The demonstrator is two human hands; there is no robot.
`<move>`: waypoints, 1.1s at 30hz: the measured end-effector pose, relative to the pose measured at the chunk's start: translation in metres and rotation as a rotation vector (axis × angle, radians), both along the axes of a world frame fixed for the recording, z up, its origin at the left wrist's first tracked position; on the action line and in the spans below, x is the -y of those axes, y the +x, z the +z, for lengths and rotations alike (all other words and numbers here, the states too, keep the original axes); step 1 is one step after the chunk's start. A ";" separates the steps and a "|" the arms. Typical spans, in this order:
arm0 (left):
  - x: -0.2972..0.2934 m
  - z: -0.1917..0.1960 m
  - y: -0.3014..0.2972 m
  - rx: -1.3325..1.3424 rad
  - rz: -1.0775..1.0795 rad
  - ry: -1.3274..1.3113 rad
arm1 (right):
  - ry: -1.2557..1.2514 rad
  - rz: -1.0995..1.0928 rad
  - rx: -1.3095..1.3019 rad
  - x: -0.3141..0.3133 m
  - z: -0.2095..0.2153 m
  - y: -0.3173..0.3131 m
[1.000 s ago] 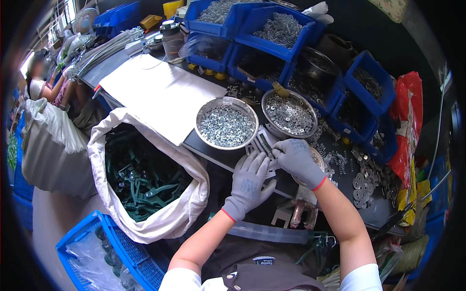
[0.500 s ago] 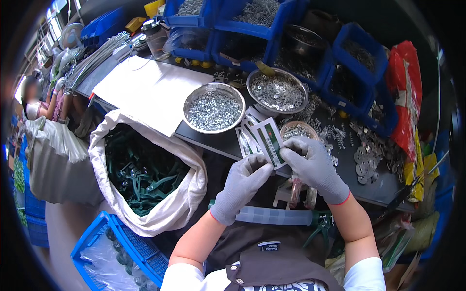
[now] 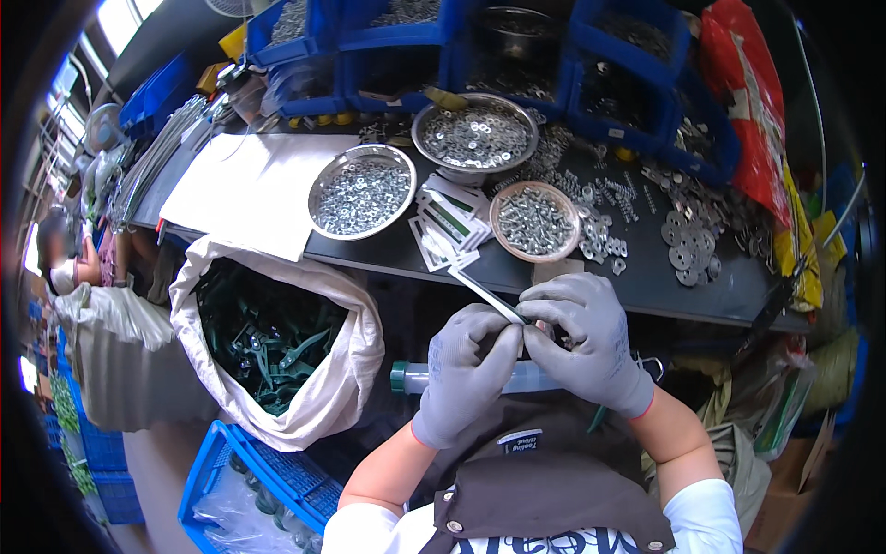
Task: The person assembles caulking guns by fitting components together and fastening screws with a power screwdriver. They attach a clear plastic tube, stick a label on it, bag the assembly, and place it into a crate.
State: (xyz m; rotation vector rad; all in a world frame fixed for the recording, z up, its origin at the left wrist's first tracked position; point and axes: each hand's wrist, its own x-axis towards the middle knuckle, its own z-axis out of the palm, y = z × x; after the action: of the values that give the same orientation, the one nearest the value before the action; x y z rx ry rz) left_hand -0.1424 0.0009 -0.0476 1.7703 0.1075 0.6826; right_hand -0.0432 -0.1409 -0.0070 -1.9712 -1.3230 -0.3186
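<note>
A thin printed card (image 3: 484, 293), seen almost edge-on, is pinched in front of my chest between both gloved hands. My left hand (image 3: 468, 374) grips its lower end with thumb and fingers. My right hand (image 3: 588, 343) closes on the same end from the other side, its fingertips partly hiding what they hold. Beneath the hands a translucent plastic tube (image 3: 524, 377) with a green end cap (image 3: 399, 377) lies across my lap. Just beyond the card, a loose pile of green-and-white cards (image 3: 450, 220) lies on the dark bench beside a pale bowl (image 3: 535, 259) of screws.
Steel bowls hold small metal parts (image 3: 362, 194) and washers (image 3: 475, 138). Springs and flat discs (image 3: 692, 249) lie to the right, below blue bins (image 3: 614, 129). A white sack (image 3: 365, 355) of green tools and a blue crate (image 3: 198, 480) stand left. Another person sits far left.
Both hands have drawn the card down toward my chest and tipped it from face-up to nearly edge-on. My view has shifted, showing the pale bowl and card pile uncovered.
</note>
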 end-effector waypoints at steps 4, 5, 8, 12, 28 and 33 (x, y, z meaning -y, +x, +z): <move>0.006 0.001 -0.009 0.028 -0.052 0.199 | 0.067 0.066 -0.374 0.013 -0.006 -0.003; 0.007 0.001 -0.011 -0.007 -0.054 0.167 | 0.087 0.088 -0.542 0.015 -0.007 -0.005; 0.011 -0.001 -0.016 -0.030 -0.029 0.076 | 0.094 0.083 -0.516 0.017 -0.009 -0.013; 0.014 -0.007 -0.020 -0.118 -0.007 0.035 | -0.027 0.028 -0.045 0.016 -0.010 -0.020; 0.008 -0.016 -0.032 -0.156 -0.004 0.061 | 0.050 0.160 -0.552 0.015 -0.030 -0.022; 0.007 -0.021 -0.031 -0.137 -0.007 0.092 | 0.005 0.170 -0.406 0.016 -0.034 -0.020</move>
State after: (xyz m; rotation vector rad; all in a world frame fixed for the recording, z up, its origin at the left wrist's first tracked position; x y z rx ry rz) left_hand -0.1732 -0.0060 -0.0687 1.9049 0.1651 0.5679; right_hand -0.0630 -0.1565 -0.0410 -1.7838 -1.2066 0.1535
